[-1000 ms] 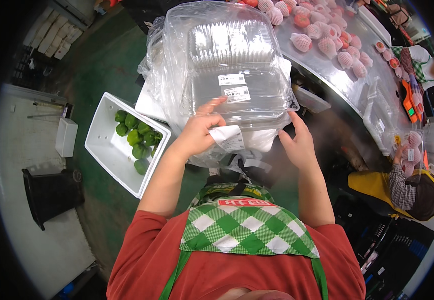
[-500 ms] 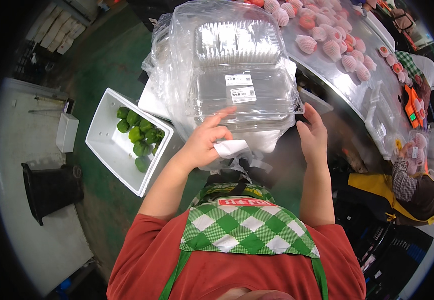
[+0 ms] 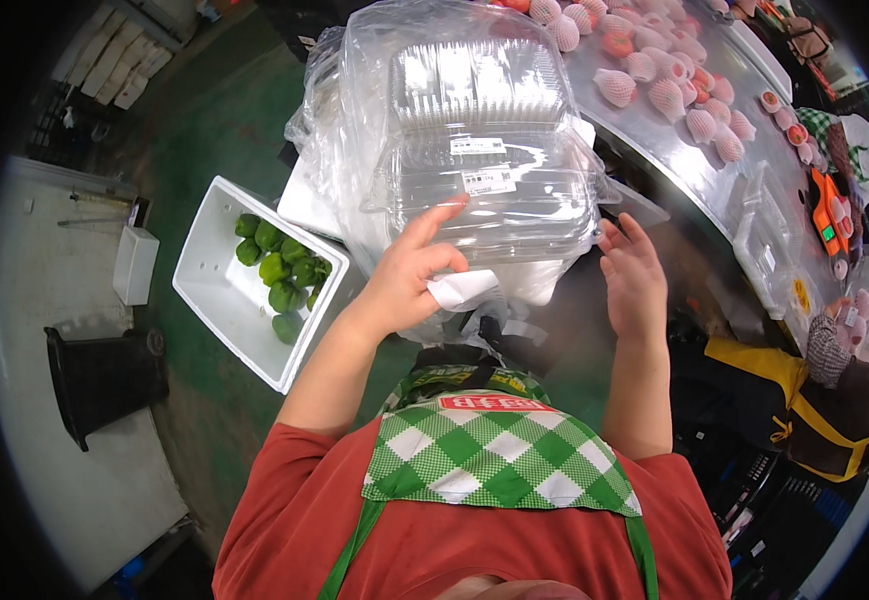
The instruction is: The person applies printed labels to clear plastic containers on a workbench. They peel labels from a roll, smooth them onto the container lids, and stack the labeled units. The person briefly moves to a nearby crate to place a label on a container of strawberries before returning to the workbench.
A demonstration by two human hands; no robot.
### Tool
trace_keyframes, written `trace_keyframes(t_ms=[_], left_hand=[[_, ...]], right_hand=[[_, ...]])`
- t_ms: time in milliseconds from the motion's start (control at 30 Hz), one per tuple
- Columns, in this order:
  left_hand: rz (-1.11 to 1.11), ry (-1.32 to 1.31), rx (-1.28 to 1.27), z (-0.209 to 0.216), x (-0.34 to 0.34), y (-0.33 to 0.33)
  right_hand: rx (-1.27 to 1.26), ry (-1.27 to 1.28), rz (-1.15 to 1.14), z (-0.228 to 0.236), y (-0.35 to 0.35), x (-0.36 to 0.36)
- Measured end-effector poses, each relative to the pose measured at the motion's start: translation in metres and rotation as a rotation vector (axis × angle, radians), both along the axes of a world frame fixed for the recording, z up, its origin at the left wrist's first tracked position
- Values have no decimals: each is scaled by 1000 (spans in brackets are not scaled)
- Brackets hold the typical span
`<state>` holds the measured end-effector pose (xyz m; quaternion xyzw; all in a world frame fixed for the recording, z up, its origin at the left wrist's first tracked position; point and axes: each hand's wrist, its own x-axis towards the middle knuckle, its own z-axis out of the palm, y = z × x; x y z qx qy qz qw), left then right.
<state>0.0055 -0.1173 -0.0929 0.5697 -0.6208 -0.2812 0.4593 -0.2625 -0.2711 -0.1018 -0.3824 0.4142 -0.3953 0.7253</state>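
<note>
A clear plastic clamshell container (image 3: pixel 544 215) lies in front of me on the mouth of a clear plastic bag (image 3: pixel 359 130), where several more clamshells (image 3: pixel 479 85) are stacked. Two white printed labels show through or on the clear lids; the nearer label (image 3: pixel 489 181) is just above my left index fingertip. My left hand (image 3: pixel 402 285) pinches a piece of white paper (image 3: pixel 464 290) between thumb and fingers, with the index finger stretched onto the lid. At the container's right corner is my right hand (image 3: pixel 637 275), fingers apart and holding nothing; whether its fingertips touch the plastic I cannot tell.
To the left, a white foam box (image 3: pixel 216 290) holds several green peppers (image 3: pixel 272 268). A metal table (image 3: pixel 674 165) at the right carries fruit in pink foam nets (image 3: pixel 666 98) and an orange scale (image 3: pixel 826 220). A co-worker (image 3: pixel 834 400) in a yellow-trimmed apron is beside it.
The front lid has shifted and its labels lie at a different tilt. My left index finger has slid slightly upward; my right hand has moved right and lower. The co-worker has moved right.
</note>
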Motion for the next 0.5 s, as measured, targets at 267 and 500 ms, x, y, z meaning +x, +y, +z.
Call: trace_keyframes(t_ms=[267,500], left_hand=[[-6,-218,-43,-8,-25,-15],[321,-161,-38,-36,-9,-41]], right_hand=[[288,-603,-13,23,-32,46],[249,-506,303,-11,-27,81]])
